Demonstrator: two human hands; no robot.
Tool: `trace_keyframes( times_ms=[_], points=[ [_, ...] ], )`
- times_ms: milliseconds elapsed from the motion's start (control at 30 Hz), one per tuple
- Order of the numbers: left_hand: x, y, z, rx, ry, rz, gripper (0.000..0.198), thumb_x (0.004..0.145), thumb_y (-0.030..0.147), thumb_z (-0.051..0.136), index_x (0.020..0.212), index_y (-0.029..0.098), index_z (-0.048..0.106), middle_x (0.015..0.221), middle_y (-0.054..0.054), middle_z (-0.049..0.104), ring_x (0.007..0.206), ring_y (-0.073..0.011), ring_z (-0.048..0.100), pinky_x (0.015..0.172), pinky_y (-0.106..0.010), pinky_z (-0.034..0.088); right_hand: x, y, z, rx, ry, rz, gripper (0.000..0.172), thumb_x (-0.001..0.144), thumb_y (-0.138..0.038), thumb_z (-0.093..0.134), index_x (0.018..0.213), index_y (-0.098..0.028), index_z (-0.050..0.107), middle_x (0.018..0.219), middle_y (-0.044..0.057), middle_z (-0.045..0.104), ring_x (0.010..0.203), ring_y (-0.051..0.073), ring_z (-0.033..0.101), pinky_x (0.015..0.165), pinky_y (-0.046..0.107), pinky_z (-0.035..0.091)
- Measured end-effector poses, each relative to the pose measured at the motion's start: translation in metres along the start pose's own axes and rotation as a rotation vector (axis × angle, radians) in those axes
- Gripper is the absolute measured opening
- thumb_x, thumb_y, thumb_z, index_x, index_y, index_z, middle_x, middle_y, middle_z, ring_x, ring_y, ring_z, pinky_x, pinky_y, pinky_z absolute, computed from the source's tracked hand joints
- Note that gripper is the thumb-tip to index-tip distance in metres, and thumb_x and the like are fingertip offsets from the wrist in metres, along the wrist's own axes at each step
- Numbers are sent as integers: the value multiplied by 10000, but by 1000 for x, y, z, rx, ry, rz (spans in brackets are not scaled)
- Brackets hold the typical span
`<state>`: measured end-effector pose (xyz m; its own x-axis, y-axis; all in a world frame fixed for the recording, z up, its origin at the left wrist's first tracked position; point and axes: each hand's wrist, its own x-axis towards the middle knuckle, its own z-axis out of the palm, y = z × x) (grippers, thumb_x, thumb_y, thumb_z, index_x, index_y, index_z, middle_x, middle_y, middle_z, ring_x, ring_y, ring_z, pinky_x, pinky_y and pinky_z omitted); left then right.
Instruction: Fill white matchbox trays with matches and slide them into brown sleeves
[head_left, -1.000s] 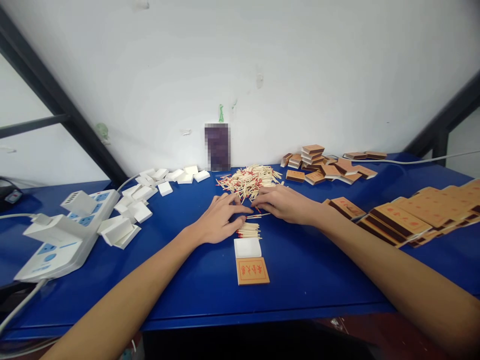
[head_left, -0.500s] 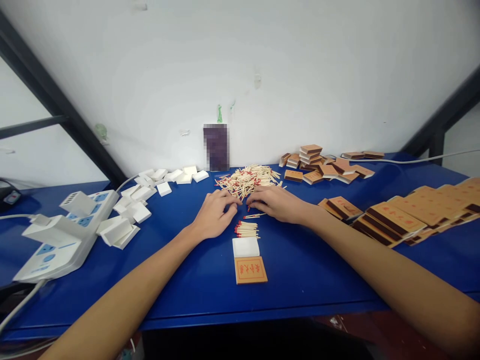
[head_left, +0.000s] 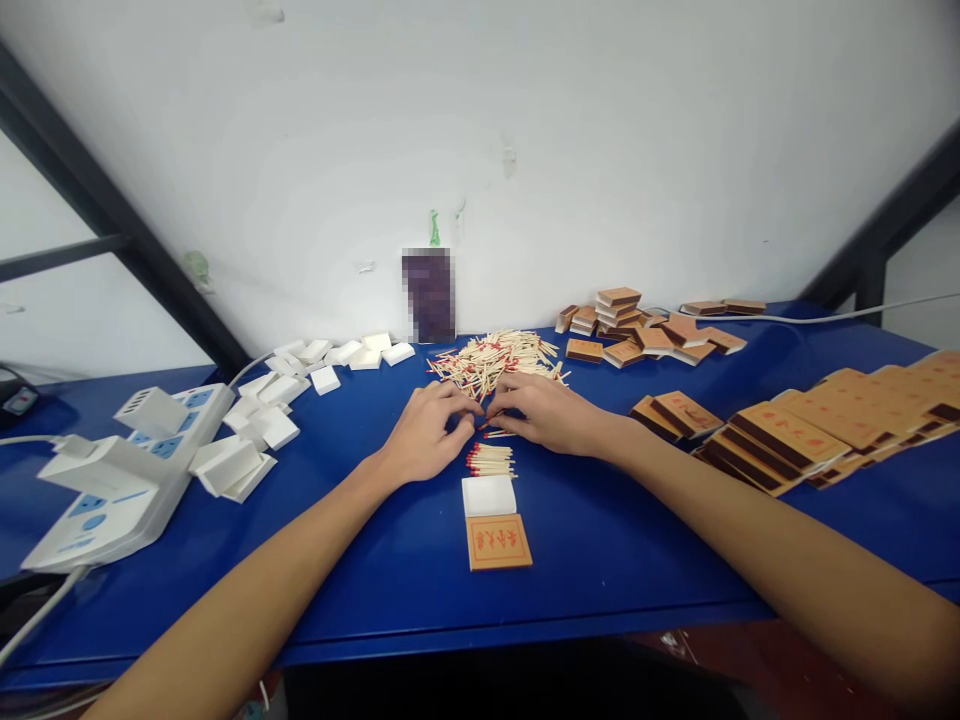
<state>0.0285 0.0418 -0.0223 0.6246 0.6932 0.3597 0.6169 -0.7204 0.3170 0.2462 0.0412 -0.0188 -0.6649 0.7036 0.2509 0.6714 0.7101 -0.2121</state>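
Note:
My left hand (head_left: 430, 428) rests on the blue table at the near left edge of a heap of loose matches (head_left: 502, 358), fingers bent, thumb and forefinger apart with nothing seen between them. Facing it, my right hand (head_left: 551, 412) has its fingers pinched together at the front of the heap; what they hold is too small to make out. Below the hands lies a small row of matches (head_left: 491, 461), red heads to the left. Nearer me is a white tray (head_left: 489, 495) touching an orange matchbox sleeve (head_left: 499, 542).
White trays (head_left: 279, 427) lie scattered at the left, beside a white power strip (head_left: 135, 490) with plugs. Orange matchboxes (head_left: 656, 341) are piled at the back right, and rows of more matchboxes (head_left: 795, 435) lie near my right forearm. A wall stands behind the table.
My right hand has moved slightly left and down, closer to my left hand, and now covers part of the loose matches above the row. The whole view has shifted slightly.

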Motion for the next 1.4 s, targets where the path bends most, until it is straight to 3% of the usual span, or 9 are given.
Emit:
trace_keyframes(
  times_ms=[133, 200, 367, 533, 733, 1033, 1233, 1400],
  points=[
    [-1, 3, -3, 10, -39, 36, 259, 921, 244, 456, 1018, 219, 695, 955, -25, 656, 897, -204, 555, 805, -374, 387, -11, 1, -14, 5, 42, 37, 234, 966, -246, 483, 1094, -193, 672, 1006, 86, 629, 928, 205, 590, 791, 319, 432],
    [-1, 4, -5, -2, -73, 90, 269, 930, 243, 449, 1050, 220, 688, 960, -23, 667, 905, -201, 554, 819, -373, 391, -18, 3, -23, -14, 28, 82, 206, 938, -242, 504, 1055, -197, 668, 1001, 76, 631, 881, 194, 589, 758, 310, 419],
    [-1, 2, -3, -25, -112, 125, 297, 954, 256, 444, 1149, 215, 665, 1057, -31, 691, 988, -208, 566, 914, -390, 400, -25, 2, -37, -5, -153, 153, 71, 816, -248, 618, 859, -213, 661, 888, 28, 654, 770, 170, 569, 670, 283, 377],
    [5, -5, 2, -74, -113, 54, 303, 1004, 326, 431, 1140, 225, 682, 1158, -39, 661, 1067, -210, 560, 960, -394, 410, -19, -2, -33, 50, -240, 160, 93, 854, -211, 537, 794, -209, 607, 785, 9, 638, 694, 146, 532, 632, 268, 353],
    [7, -7, 4, -73, -119, 54, 265, 995, 328, 476, 1050, 239, 719, 1117, -36, 648, 1054, -208, 557, 974, -401, 408, -15, -4, -20, 35, -147, 111, 83, 874, -209, 531, 841, -207, 607, 838, 18, 653, 731, 153, 549, 648, 269, 355],
    [5, -6, 4, -47, -148, 51, 322, 1013, 349, 414, 1179, 268, 677, 1148, -55, 605, 1071, -223, 526, 973, -411, 409, -14, -13, -17, -19, -36, 71, 114, 916, -256, 535, 943, -204, 632, 929, 46, 682, 810, 179, 602, 687, 290, 382],
    [4, -5, 3, -27, -168, 53, 328, 1011, 367, 400, 1157, 285, 682, 1141, -55, 575, 1063, -229, 509, 978, -438, 397, -18, -9, -19, -31, -54, 99, 294, 912, -358, 580, 1160, -205, 619, 1030, 74, 676, 904, 213, 627, 756, 319, 430],
    [3, -9, 6, -51, -145, 41, 307, 966, 226, 438, 1153, 259, 679, 1144, -62, 571, 1060, -229, 519, 976, -446, 413, -15, -4, -10, -44, -68, 89, 201, 937, -327, 539, 1048, -211, 661, 987, 66, 646, 907, 215, 614, 763, 329, 436]
  ],
)
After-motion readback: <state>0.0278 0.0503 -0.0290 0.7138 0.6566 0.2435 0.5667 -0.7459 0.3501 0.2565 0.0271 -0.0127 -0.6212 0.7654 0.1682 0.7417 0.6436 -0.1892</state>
